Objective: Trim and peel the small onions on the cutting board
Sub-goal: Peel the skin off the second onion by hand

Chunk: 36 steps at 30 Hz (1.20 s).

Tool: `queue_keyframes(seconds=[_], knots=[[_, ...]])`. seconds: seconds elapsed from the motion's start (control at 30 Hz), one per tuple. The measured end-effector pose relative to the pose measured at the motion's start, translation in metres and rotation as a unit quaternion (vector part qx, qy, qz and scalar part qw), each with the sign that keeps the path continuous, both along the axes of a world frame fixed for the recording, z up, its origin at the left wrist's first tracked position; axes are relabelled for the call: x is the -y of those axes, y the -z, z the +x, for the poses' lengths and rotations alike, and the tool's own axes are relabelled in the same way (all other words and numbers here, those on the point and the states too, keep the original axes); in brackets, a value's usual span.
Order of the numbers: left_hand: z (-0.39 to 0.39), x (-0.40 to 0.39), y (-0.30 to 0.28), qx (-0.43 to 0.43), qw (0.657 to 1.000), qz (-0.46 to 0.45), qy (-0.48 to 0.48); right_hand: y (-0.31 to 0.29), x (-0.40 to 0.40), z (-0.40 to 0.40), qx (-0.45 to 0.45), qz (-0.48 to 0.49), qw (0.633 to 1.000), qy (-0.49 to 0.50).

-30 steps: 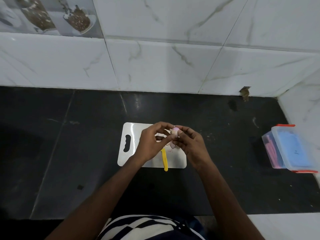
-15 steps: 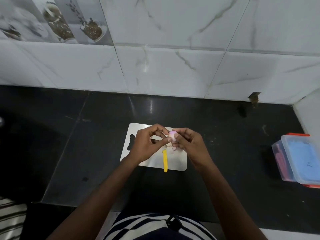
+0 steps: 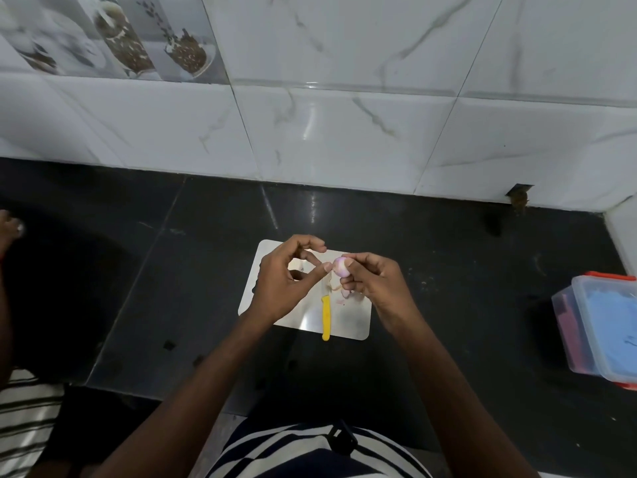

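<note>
A small pink-white onion (image 3: 340,264) is pinched in the fingertips of my right hand (image 3: 370,281), held a little above the white cutting board (image 3: 355,320). My left hand (image 3: 287,281) is just left of it, its thumb and a finger touching the onion's side. A strip of papery skin (image 3: 336,287) hangs below the onion. Pink peel scraps (image 3: 344,295) lie on the board under my right hand. A knife with a yellow handle (image 3: 325,321) lies on the board, handle toward me; its blade is hidden by my left hand.
The board sits on a black stone counter (image 3: 448,270) backed by a white marble-tiled wall (image 3: 344,132). A clear plastic box (image 3: 599,326) with red clips stands at the right edge. Another person's hand (image 3: 8,229) and striped clothing (image 3: 24,422) show at far left.
My left hand has eased slightly away from the onion to the left, fingers spread more. The camera view has shifted, and another person's hand has come into view at the left.
</note>
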State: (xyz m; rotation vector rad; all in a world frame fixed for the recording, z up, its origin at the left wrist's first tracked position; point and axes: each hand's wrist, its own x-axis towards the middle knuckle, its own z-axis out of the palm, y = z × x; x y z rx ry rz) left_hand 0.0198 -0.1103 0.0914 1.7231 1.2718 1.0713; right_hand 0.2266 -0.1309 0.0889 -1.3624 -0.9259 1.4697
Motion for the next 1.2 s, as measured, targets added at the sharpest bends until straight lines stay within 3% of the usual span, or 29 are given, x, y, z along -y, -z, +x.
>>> queue_keyframes(seconds=[0.23, 0.4, 0.6, 0.77, 0.87, 0.97, 1.03, 1.1, 1.2], knots=[[0.008, -0.001, 0.004, -0.095, 0.991, 0.09, 0.001, -0.002, -0.005, -0.001, 0.02, 0.006, 1.0, -0.005], [0.011, 0.0, 0.006, -0.077, 0.996, 0.041, -0.014, 0.0, -0.011, 0.006, 0.025, -0.012, 1.0, -0.013], [0.014, 0.005, 0.0, -0.013, 1.0, -0.018, 0.012, -0.002, -0.013, 0.009, -0.136, -0.089, 0.986, 0.043], [0.013, -0.001, 0.025, 0.036, 0.991, -0.105, -0.08, 0.002, -0.012, 0.013, -0.237, -0.131, 0.96, 0.067], [0.021, -0.014, 0.055, -0.029, 0.988, -0.132, -0.075, 0.005, -0.008, 0.015, -0.267, -0.147, 0.95, 0.07], [0.032, -0.022, 0.069, -0.214, 0.969, -0.116, -0.044, 0.011, -0.005, 0.02, -0.291, -0.159, 0.941, 0.067], [0.033, -0.025, 0.07, -0.268, 0.956, -0.101, -0.069, 0.013, -0.004, 0.023, -0.292, -0.161, 0.941, 0.065], [0.031, -0.028, 0.068, -0.232, 0.968, -0.071, -0.066, 0.014, -0.003, 0.024, -0.274, -0.161, 0.945, 0.074], [0.028, -0.02, 0.048, -0.054, 0.997, -0.047, 0.035, 0.018, -0.003, 0.024, -0.235, -0.144, 0.958, 0.074]])
